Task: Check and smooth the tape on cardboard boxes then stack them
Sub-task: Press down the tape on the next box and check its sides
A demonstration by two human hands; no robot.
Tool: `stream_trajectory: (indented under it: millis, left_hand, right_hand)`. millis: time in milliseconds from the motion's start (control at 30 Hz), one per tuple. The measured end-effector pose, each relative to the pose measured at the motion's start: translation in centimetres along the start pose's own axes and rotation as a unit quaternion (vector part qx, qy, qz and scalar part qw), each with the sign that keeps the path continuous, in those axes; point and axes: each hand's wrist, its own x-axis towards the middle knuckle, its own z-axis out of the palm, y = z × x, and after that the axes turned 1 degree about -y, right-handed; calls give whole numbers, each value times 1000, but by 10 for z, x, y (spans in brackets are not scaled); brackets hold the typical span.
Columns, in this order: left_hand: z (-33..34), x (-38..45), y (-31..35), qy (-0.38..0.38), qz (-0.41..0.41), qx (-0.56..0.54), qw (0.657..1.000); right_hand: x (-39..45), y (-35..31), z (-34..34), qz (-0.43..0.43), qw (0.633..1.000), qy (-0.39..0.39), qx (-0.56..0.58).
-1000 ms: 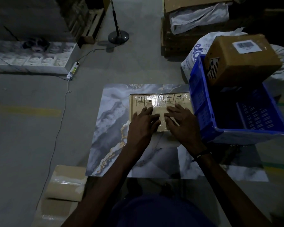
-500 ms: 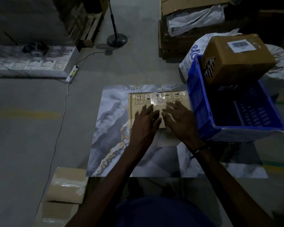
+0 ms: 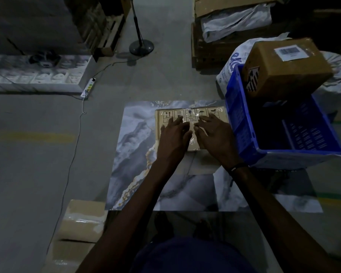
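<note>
Since 1 s ago both hands slid up the box (image 3: 165, 123) toward 12 o'clock. Head view: we're mid-smoothing, left hand (image 3: 174, 137) and right hand (image 3: 215, 137) flat, fingers straight, pressing glossy tape (image 3: 191, 119), gripping nothing. Box lies on marble sheet (image 3: 138, 146), crate (image 3: 242, 125) at its 3 o'clock. Next, we reckon: finish stroke, then lift w/ both hands to stack. Box tan, low, handling icons along far edge.
</note>
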Motion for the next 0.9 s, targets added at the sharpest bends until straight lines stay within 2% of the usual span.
stream_trajectory:
  millis: [100,233,367,533,700,900]
  left_hand:
    - [3,13,0,20,-3,-3,1000]
    - [10,20,-5,12,16,38,999]
    - [15,17,-11,0,15,44,999]
    - [4,1,-2,11,14,13,1000]
    - [3,-18,-2,-23,9,12,1000]
    - [8,-25,-5,-45,-18,-16,999]
  right_hand:
    - [14,0,-1,-13,1000,13,5]
    - [17,3,6,25,1000,-6,12]
    - [9,4,8,23,1000,-1,21]
    - [2,2,2,11,1000,-8,9]
    - [-15,7,9,31,999,-31,4]
    - [-25,8,14,30,999,-8,39]
